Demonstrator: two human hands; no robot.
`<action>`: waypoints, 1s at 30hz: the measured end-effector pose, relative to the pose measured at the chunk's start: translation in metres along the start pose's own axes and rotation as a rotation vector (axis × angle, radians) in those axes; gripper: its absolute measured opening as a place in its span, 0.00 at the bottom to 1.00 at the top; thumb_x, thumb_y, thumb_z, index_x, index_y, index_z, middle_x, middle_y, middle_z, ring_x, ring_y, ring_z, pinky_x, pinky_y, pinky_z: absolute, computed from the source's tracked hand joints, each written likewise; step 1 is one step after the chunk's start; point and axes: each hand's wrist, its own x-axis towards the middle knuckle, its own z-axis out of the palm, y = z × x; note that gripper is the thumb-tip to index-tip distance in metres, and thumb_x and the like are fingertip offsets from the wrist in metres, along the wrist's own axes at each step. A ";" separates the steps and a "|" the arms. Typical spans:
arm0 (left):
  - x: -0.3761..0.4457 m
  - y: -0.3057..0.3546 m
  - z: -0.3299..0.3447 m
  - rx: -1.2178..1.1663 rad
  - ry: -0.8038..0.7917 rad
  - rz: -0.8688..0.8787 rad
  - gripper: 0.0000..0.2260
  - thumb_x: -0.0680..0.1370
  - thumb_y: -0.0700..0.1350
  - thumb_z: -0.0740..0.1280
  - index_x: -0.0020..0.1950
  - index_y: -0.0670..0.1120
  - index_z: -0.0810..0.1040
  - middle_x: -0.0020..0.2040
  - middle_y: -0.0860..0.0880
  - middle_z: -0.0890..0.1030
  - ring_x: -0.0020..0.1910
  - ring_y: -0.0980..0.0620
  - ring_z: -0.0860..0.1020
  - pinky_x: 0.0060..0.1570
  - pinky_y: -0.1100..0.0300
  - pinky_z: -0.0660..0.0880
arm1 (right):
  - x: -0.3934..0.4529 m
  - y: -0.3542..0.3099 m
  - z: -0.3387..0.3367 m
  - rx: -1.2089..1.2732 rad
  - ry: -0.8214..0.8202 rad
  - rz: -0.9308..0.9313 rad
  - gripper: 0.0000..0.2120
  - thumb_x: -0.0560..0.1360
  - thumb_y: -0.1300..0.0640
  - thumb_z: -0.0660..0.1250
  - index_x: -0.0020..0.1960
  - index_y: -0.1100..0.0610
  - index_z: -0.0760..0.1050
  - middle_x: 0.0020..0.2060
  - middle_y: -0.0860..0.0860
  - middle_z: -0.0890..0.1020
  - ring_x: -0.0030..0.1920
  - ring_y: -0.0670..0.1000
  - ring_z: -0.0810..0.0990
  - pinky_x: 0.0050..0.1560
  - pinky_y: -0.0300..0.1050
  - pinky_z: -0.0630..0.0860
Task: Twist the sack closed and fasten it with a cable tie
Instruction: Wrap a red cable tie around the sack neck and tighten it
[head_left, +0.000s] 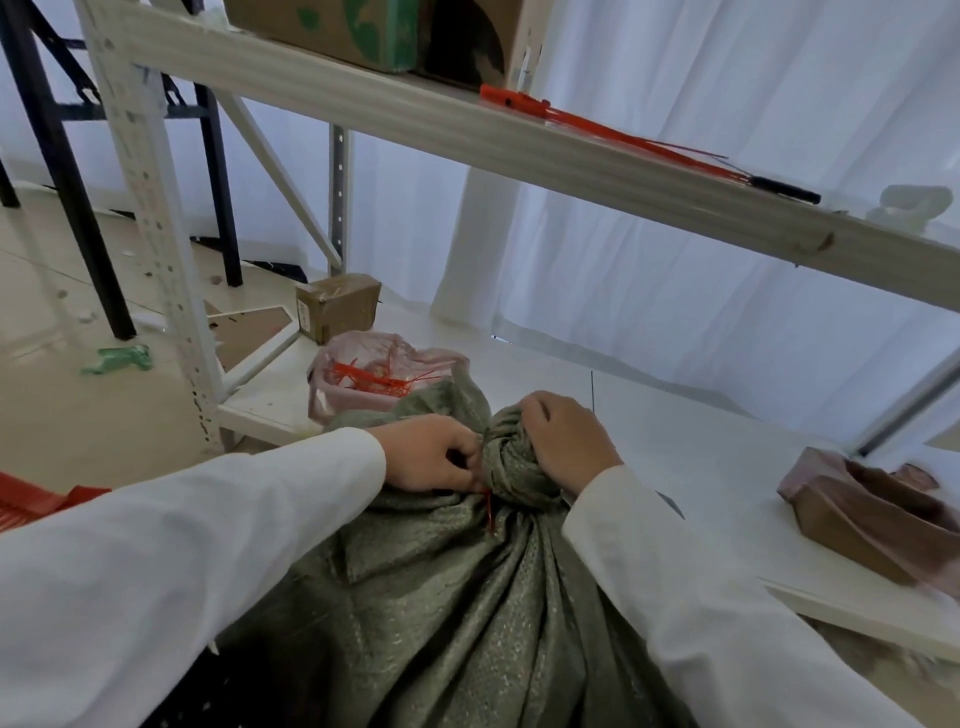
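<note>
- We see the sack (441, 597) as coarse woven cloth, matt olive.
- Tie (489, 506): smooth red plastic.
- Shelf (519, 140): pale wood grain, on a painted metal post (156, 249).
- Box (337, 306): matt cardboard.

Sack (447, 597) front-centre, tie bag (363, 374) behind it, box (337, 306) further back.

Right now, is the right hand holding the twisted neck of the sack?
Yes, the right hand grips the bunched neck of the sack, beside the left hand.
</note>
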 end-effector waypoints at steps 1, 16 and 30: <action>0.000 0.001 0.001 0.009 0.013 0.006 0.07 0.75 0.47 0.67 0.38 0.51 0.74 0.41 0.53 0.75 0.45 0.53 0.75 0.53 0.58 0.71 | 0.000 0.001 -0.002 -0.024 0.033 0.001 0.17 0.76 0.49 0.49 0.30 0.50 0.64 0.33 0.50 0.74 0.42 0.58 0.74 0.47 0.51 0.71; 0.004 0.001 -0.005 -0.162 0.034 -0.022 0.08 0.75 0.47 0.68 0.36 0.53 0.76 0.38 0.55 0.76 0.37 0.63 0.73 0.43 0.68 0.67 | -0.008 0.016 -0.046 0.710 -0.139 0.204 0.21 0.77 0.39 0.51 0.49 0.52 0.76 0.48 0.51 0.81 0.53 0.50 0.77 0.60 0.50 0.71; -0.003 0.009 -0.014 -0.179 0.151 -0.013 0.10 0.77 0.53 0.64 0.43 0.48 0.80 0.35 0.56 0.80 0.34 0.62 0.76 0.41 0.69 0.70 | -0.007 0.015 -0.059 0.436 -0.105 0.142 0.23 0.76 0.38 0.53 0.58 0.53 0.73 0.57 0.52 0.78 0.56 0.51 0.76 0.62 0.52 0.72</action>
